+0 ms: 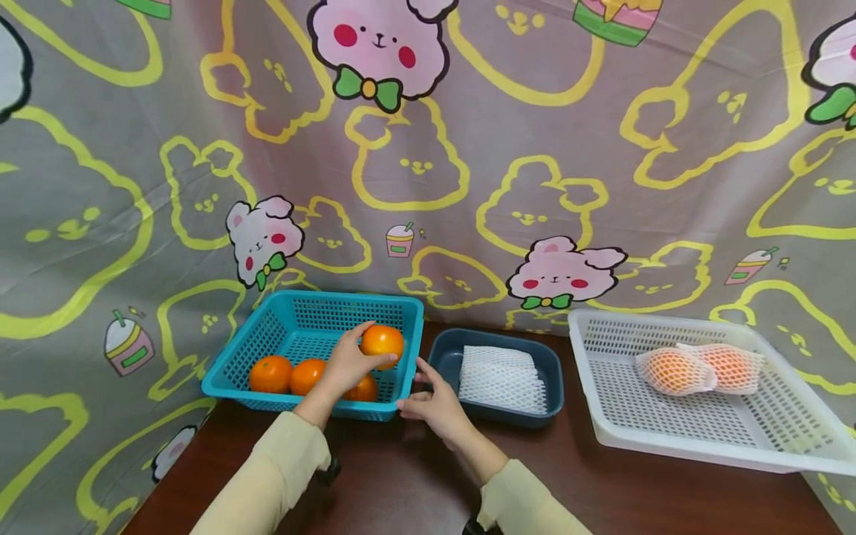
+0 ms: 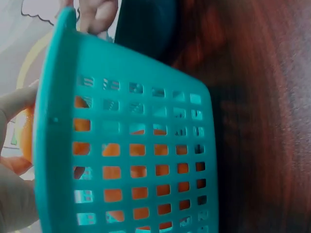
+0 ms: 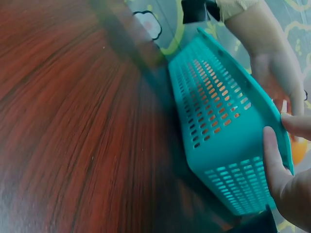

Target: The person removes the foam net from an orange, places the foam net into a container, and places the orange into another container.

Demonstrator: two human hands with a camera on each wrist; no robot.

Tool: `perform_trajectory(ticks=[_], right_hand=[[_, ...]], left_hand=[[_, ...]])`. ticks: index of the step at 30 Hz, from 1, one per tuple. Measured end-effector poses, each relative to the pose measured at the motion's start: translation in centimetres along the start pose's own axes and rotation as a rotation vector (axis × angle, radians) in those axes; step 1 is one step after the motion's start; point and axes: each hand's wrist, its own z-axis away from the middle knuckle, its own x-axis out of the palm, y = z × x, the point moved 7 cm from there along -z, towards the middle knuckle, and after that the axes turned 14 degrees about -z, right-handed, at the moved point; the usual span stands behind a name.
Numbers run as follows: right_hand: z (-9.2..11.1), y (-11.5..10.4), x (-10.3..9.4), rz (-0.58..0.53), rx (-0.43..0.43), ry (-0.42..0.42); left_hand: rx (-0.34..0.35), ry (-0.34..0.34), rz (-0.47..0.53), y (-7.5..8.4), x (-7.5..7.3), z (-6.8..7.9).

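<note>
My left hand (image 1: 349,362) holds an orange (image 1: 383,340) between thumb and fingers, above the right part of the teal basket (image 1: 267,401). Below and left of it sit an orange (image 1: 270,374) at the left, another orange (image 1: 307,376) beside it, and an orange (image 1: 363,388) partly hidden by the left hand. My right hand (image 1: 438,409) grips the basket's front right corner. In the right wrist view its thumb (image 3: 273,155) lies against the outer wall and a finger meets the rim. Through the basket holes in the left wrist view, orange fruit (image 2: 137,172) shows.
Right of the basket stands a dark blue tray (image 1: 553,371) holding white foam net sleeves (image 1: 501,377). Farther right, a white basket (image 1: 669,438) contains two fruits in foam nets (image 1: 702,369). All stand on a dark brown table (image 1: 401,483) before a patterned curtain (image 1: 461,238).
</note>
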Motion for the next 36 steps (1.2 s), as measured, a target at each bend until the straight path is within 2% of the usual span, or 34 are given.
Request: perform_trajectory(ticks=[7, 14, 21, 29, 36], right_hand=[[-0.1, 0.1, 0.2, -0.036, 0.042, 0.017], [-0.2, -0.1, 0.3, -0.018, 0.038, 0.032], [-0.2, 0.0, 0.3, -0.050, 0.040, 0.043], [-0.1, 0.1, 0.4, -0.057, 0.050, 0.056], [-0.1, 0.0, 0.5, -0.068, 0.050, 0.060]], left_hand=[[-0.049, -0.052, -0.007, -1.0, 0.8, -1.5], [-0.093, -0.094, -0.068, -1.8, 1.8, -2.8], [-0.153, -0.134, -0.100, -2.3, 2.8, -3.2], [-0.072, -0.144, -0.214, -1.7, 3.3, -3.3], [-0.057, -0.146, -0.272, -1.7, 3.7, -3.5]])
